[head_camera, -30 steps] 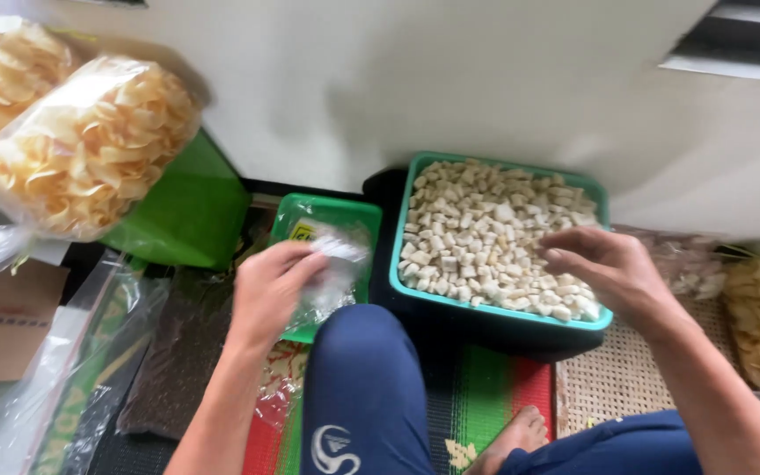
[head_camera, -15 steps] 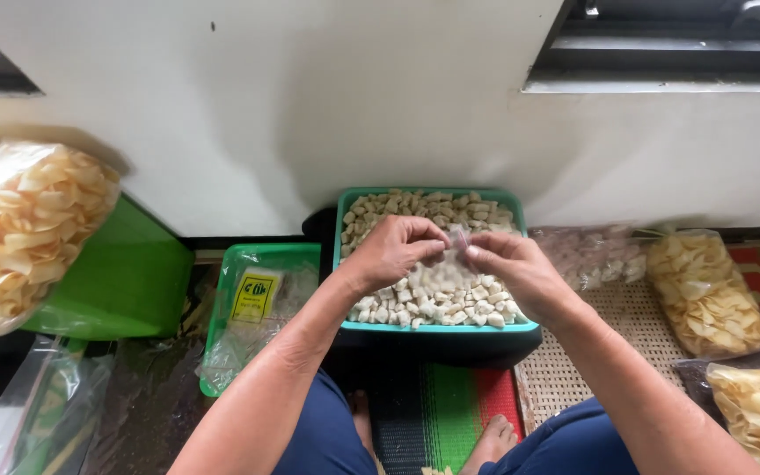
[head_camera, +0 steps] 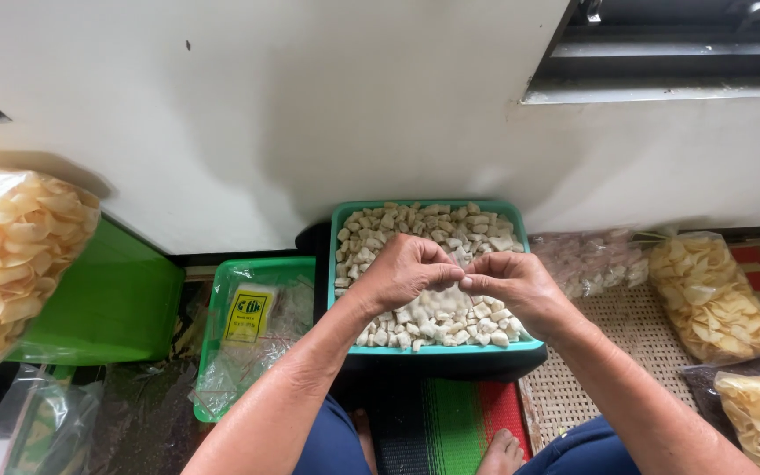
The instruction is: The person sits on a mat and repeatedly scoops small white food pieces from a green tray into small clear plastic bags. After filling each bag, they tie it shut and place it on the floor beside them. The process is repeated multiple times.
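My left hand [head_camera: 406,273] and my right hand [head_camera: 516,290] meet fingertip to fingertip above a teal tray [head_camera: 424,350] that is filled with small pale cracker pieces [head_camera: 415,224]. Both hands pinch a thin clear plastic bag [head_camera: 456,288], which is barely visible between the fingers. Left of the teal tray stands a smaller green tray [head_camera: 261,262] holding a stack of clear plastic bags [head_camera: 252,347] with a yellow label.
A large bag of chips [head_camera: 10,255] rests on a green container [head_camera: 112,303] at the left. At the right, on a woven mat [head_camera: 573,387], lie a bag of pale pieces [head_camera: 587,259] and two chip bags [head_camera: 710,295]. A white wall rises behind.
My left hand came away from the green tray with a clear bag and joined my right hand over the teal tray. The view shifted right and the hands drew closer together.
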